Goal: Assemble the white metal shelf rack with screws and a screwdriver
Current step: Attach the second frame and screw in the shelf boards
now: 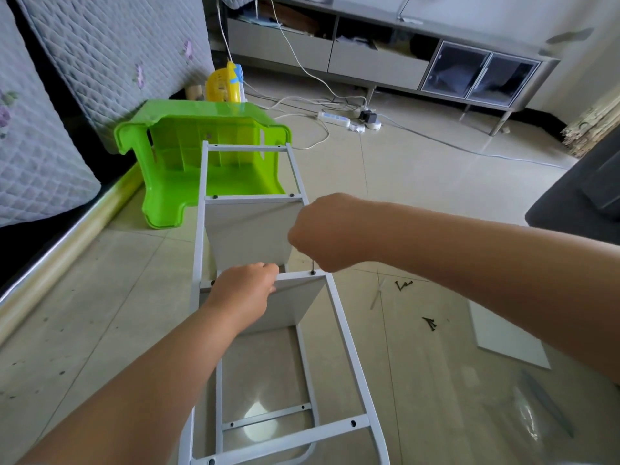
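The white metal shelf rack [339, 317] lies on its side on the floor, stretching away from me, with two white shelf boards fitted between its rails. My left hand [243, 292] grips the top edge of the nearer shelf board [292, 307]. My right hand [322, 231] is curled round a thin dark tool, mostly hidden, whose tip [312, 266] stands on a black screw [312, 272] at that board's right corner. Another black screw [212, 282] sits at the left corner.
A green plastic stool [174, 162] lies tipped over behind the rack's far end. Loose black screws [429, 323] and a white panel [510, 337] lie on the tiles to the right. A power strip with cables [335, 118] is further back; a mattress [50, 146] leans at left.
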`<state>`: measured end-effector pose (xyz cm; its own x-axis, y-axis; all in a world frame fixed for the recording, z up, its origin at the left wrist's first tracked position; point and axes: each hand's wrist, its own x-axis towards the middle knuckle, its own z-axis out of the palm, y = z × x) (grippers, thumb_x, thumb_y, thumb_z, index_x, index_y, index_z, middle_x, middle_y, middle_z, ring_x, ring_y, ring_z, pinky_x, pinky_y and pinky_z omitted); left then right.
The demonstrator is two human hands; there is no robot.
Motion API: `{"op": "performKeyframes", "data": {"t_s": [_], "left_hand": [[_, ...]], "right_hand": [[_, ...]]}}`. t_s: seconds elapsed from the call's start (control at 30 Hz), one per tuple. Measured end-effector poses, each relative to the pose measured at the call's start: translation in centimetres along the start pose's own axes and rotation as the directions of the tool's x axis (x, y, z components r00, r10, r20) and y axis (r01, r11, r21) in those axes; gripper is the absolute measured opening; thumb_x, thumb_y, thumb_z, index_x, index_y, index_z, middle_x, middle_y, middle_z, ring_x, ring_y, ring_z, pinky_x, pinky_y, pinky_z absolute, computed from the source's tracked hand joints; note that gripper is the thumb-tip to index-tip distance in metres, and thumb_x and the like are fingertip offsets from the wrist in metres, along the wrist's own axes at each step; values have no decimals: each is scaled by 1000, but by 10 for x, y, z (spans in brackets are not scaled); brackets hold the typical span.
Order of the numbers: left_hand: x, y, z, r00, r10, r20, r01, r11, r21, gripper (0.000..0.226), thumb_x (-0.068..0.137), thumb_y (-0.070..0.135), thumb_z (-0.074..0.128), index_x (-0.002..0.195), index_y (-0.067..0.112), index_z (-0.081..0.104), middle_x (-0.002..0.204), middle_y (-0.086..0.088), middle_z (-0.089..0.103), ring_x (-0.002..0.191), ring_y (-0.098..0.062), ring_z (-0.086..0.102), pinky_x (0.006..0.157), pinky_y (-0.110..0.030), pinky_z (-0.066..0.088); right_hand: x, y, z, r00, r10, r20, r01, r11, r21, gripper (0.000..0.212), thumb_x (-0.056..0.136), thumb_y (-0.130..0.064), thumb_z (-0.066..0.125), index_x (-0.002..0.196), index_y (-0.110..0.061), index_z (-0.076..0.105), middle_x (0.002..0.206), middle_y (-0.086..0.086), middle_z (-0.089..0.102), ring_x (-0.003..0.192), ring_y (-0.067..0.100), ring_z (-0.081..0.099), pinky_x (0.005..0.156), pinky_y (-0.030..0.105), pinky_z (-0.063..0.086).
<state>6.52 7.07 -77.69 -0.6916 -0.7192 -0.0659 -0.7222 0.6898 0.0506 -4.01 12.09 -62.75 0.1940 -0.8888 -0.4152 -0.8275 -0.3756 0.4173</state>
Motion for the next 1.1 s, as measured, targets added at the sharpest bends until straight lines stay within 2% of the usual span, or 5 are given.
{"op": "performKeyframes", "data": {"t_s": [0.33, 0.5, 0.6, 0.77, 1.1], "left_hand": [[0, -2, -4, 1000, -24, 2, 24, 997, -70, 20, 99, 23, 39, 108, 9, 49, 89, -4, 48, 75, -21, 40, 65, -30, 29], [-2, -2, -9, 1000, -2, 6, 2, 1000, -27, 16, 99, 26, 37, 95, 13, 45, 91, -6, 50, 80, -25, 49, 64, -32, 31], [-1, -6, -13, 1000, 1, 26, -3, 998, 69, 25, 100, 28, 35, 108, 10, 50, 107, -7, 56, 99, -28, 56, 66, -31, 28], [-2, -8, -11, 998, 34, 50, -39, 994, 100, 27, 100, 29, 34, 108, 9, 51, 107, -7, 57, 99, -28, 56, 66, -29, 28], [-6, -4, -20, 996, -10, 88, 4, 998, 62, 26, 99, 29, 38, 107, 8, 50, 109, -10, 58, 102, -29, 55, 76, -33, 38]], "right_hand": [[-1, 24, 21, 941, 306, 142, -336, 816, 471, 35, 94, -12, 39, 60, -13, 35, 68, 2, 41, 60, 19, 39, 49, 21, 30], [-18, 21, 25, 985, 92, 148, -134, 942, 309, 13, 96, -16, 38, 104, -7, 42, 89, 2, 45, 88, 25, 46, 69, 28, 33], [-14, 20, 22, 999, 9, 37, -13, 994, 108, 13, 88, -1, 40, 96, -9, 47, 71, -1, 32, 76, 22, 42, 58, 29, 33], [-5, 16, 12, 996, 87, 24, -90, 979, 181, 25, 89, -4, 43, 66, -7, 36, 62, -1, 29, 56, 16, 35, 51, 24, 32], [2, 24, 19, 898, 290, 330, -437, 677, 593, 27, 91, -1, 33, 68, -2, 47, 56, 9, 38, 44, 17, 32, 42, 21, 27]]}}
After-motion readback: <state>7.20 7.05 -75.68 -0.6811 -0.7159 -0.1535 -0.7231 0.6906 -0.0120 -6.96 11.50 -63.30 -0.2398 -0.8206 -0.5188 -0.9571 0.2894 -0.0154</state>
